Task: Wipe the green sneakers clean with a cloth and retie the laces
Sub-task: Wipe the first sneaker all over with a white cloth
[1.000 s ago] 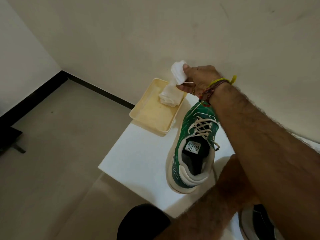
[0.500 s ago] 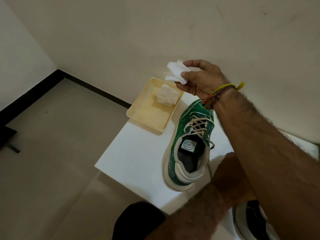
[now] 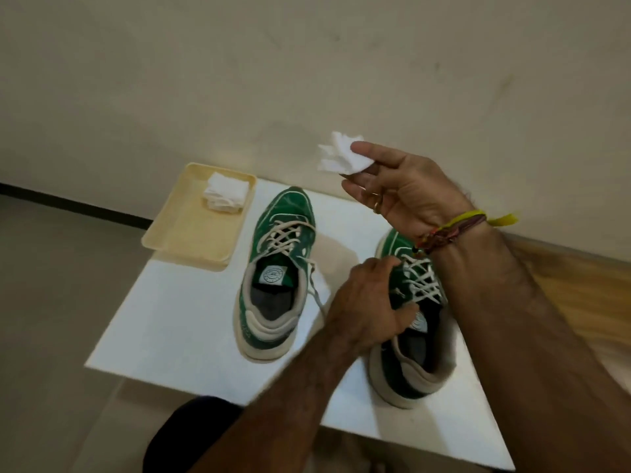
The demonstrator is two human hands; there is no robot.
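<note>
A white cloth [image 3: 336, 158] was pinched in the raised right hand [image 3: 403, 189], above two green sneakers [image 3: 276, 278] set on a white table [image 3: 177, 322]. The right sneaker [image 3: 413, 336] was gripped, apparently at its tongue, by the left hand [image 3: 365, 308]. More cloths [image 3: 225, 192] lay in a beige tray [image 3: 187, 233] against a cream wall [image 3: 307, 63].

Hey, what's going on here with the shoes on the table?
A person is cleaning a pair of green sneakers on a white table. The right hand pinches a white cloth in the air, while the left hand grips the right sneaker by its laces. The left sneaker stands untouched beside a tray holding more cloths.
</note>
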